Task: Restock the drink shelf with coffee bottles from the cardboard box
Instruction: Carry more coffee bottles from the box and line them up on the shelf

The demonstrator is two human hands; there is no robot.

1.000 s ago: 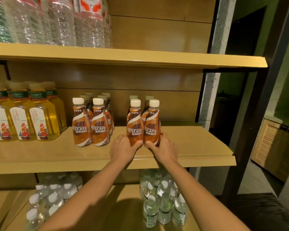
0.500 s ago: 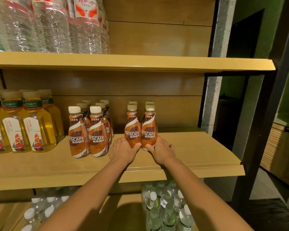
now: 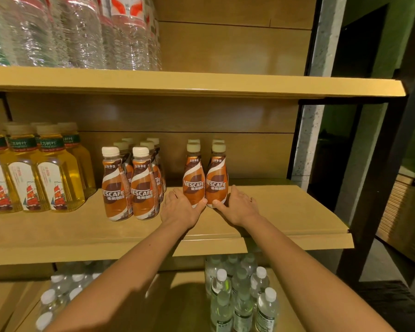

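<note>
Two brown-and-orange coffee bottles stand side by side on the middle shelf [image 3: 285, 207], with two more caps showing right behind them. My left hand [image 3: 180, 207] wraps the base of the left bottle [image 3: 193, 180]. My right hand [image 3: 235, 206] wraps the base of the right bottle [image 3: 216, 182]. Both bottles are upright and rest on the shelf. A separate group of several coffee bottles [image 3: 130, 185] stands a little to the left. The cardboard box is out of view.
Yellow tea bottles [image 3: 46, 173] fill the shelf's left end. Large water bottles [image 3: 82, 32] line the top shelf. Small clear bottles [image 3: 240, 298] stand on the lower shelf. Bare shelf board lies to the right of my hands, ending at a dark post [image 3: 379, 188].
Both hands have pushed the two coffee bottles deeper onto the shelf, away from its front edge. My view has shifted slightly upward and closer.
</note>
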